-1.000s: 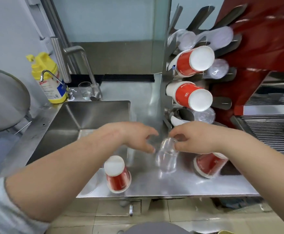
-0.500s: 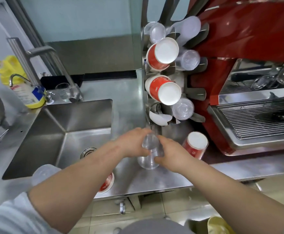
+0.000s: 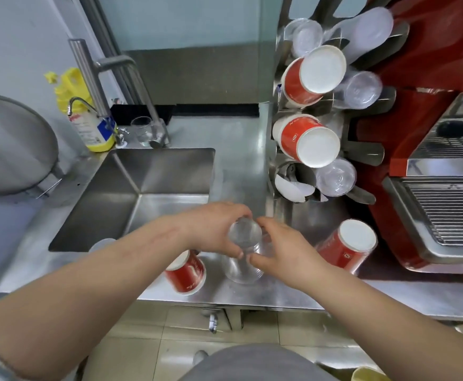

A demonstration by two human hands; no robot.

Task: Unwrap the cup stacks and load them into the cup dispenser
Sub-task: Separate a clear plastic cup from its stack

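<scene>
A stack of clear plastic cups [image 3: 243, 254] stands upside down on the steel counter [image 3: 279, 294]. My left hand [image 3: 213, 226] and my right hand [image 3: 282, 248] both grip its upper end from either side. The steel cup dispenser [image 3: 279, 171] rises behind it, with red paper cup stacks [image 3: 307, 138] and clear cup stacks [image 3: 336, 177] poking out of its slots. One red cup stack [image 3: 187, 272] stands under my left wrist. Another red stack [image 3: 345, 248] leans to the right of my right hand.
A steel sink [image 3: 153, 185] lies to the left, with a tap [image 3: 114, 67], a yellow bottle [image 3: 87, 116] and a small glass [image 3: 142, 130] behind it. A red coffee machine [image 3: 431, 160] with a drip grille [image 3: 450, 207] fills the right side. A clear cup [image 3: 101, 244] shows at the sink's front edge.
Both hands have closed in on the clear cup stack and now grip its top. The view has shifted right and down, bringing the coffee machine into sight.
</scene>
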